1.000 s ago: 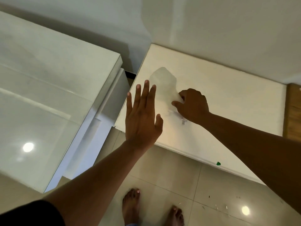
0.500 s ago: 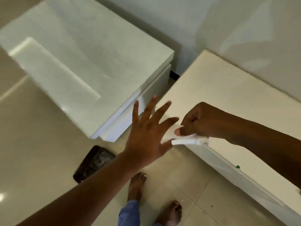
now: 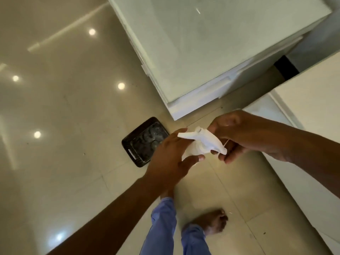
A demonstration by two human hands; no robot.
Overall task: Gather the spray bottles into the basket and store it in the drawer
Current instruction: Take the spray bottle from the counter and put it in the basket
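A white spray bottle (image 3: 201,142) with a trigger head is held between both hands, in the air above the floor. My left hand (image 3: 171,159) grips its clear body from below and the left. My right hand (image 3: 239,135) holds the trigger head from the right. A dark woven basket (image 3: 128,142) sits on the floor just left of my hands, partly hidden by my left hand. It holds clear bottles, too blurred to count.
A glossy white cabinet (image 3: 202,52) stands at the upper middle, its corner just above my hands. A cream cabinet top (image 3: 312,111) runs along the right. Glossy tiled floor (image 3: 55,126) spreads to the left. My bare foot (image 3: 211,223) and blue trouser legs are below.
My right hand lifted the spray bottle off the cream cabinet top and carried it down and left. My left hand closed on its body. My view swung left, bringing the basket into sight.
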